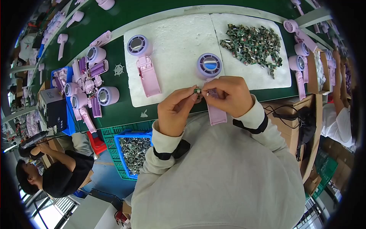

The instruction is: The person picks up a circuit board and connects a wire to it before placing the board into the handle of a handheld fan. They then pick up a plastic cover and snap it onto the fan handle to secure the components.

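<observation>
Between the thumb and forefinger of my left hand [174, 110] is a small green circuit board [197, 91]. My right hand [231, 96] is closed in a pinch just right of the board; what its fingertips hold is too small to make out. Beneath the right hand lies a pink handheld fan, its round purple-rimmed head [209, 65] showing beyond the fingers and its pink handle [217, 115] toward me. The middle of that fan is hidden by the hand. Another fan [149, 76] with a pink handle lies to the left on the white foam board [175, 38].
A heap of small circuit boards [251, 45] covers the foam's right part. Fan heads and purple parts fill a blue bin [68, 110] at left. A blue crate [121, 158] of small metallic parts stands below the table edge. A co-worker [63, 171] sits at lower left.
</observation>
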A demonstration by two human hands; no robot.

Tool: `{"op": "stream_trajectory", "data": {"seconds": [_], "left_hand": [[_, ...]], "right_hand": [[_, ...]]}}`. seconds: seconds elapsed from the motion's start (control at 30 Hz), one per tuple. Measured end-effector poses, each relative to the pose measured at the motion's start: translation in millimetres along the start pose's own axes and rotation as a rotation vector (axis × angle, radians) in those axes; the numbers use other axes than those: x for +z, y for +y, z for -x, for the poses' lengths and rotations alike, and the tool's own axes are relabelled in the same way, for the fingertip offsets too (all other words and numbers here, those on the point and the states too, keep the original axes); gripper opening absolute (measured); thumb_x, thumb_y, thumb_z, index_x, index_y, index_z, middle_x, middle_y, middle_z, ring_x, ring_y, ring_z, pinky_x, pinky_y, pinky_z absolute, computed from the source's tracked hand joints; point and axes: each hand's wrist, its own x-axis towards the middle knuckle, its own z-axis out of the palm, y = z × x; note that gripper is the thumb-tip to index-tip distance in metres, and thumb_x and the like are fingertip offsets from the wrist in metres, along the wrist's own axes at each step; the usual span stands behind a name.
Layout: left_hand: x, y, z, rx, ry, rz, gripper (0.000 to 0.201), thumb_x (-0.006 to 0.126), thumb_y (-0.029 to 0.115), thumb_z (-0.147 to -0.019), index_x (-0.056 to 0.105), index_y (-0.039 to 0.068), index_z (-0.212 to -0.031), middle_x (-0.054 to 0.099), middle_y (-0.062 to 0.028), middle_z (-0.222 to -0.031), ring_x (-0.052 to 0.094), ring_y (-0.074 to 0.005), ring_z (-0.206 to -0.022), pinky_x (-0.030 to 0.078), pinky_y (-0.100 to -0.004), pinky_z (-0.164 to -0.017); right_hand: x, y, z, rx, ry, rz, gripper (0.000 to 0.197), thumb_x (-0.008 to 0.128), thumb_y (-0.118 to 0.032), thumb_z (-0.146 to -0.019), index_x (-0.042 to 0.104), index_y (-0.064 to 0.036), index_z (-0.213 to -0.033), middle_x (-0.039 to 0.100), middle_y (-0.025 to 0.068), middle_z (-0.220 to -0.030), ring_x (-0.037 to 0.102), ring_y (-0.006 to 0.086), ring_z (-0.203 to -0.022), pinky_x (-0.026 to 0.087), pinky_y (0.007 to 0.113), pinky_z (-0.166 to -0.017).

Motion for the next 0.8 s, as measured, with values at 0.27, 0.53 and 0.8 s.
{"op": "stream_trajectory", "data": {"seconds": [0.27, 0.53, 0.8], "left_hand": [[-8.7, -4.8, -11.2, -0.211, -0.148, 0.298, 0.027, 0.060, -0.010, -0.097, 0.069, -0.002, -0.121, 0.067, -0.0186, -0.123, 0.068, -0.0275, -0.111, 0.063, -0.0410, -0.094], [-5.6, -16.2, -9.8, -0.070, -0.147, 0.253, 0.028, 0.061, -0.010, -0.097, 0.069, 0.000, -0.122, 0.068, -0.0164, -0.115, 0.070, -0.0264, -0.105, 0.063, -0.0375, -0.090], [10.5, -11.2, -7.4, -0.062, 0.003, 0.200, 0.025, 0.061, -0.006, -0.098, 0.068, -0.004, -0.123, 0.069, -0.0160, -0.117, 0.070, -0.0245, -0.105, 0.062, -0.0360, -0.091]], "right_hand": [[-4.8, 2.2, 3.4, 0.346, -0.081, -0.267, 0.015, 0.078, -0.003, -0.086, 0.077, -0.0033, -0.101, 0.049, -0.0016, -0.058, 0.037, 0.0048, -0.053, 0.032, 0.024, -0.050], [-2.3, 5.0, 3.7, 0.355, -0.064, -0.315, 0.014, 0.077, -0.001, -0.087, 0.077, -0.0027, -0.101, 0.046, -0.0037, -0.059, 0.032, 0.0047, -0.054, 0.029, 0.024, -0.050], [1.0, 2.4, 5.2, 0.320, 0.035, -0.368, 0.016, 0.079, -0.001, -0.085, 0.077, -0.0037, -0.100, 0.061, 0.0002, -0.075, 0.044, 0.0048, -0.059, 0.036, 0.023, -0.054]]}}
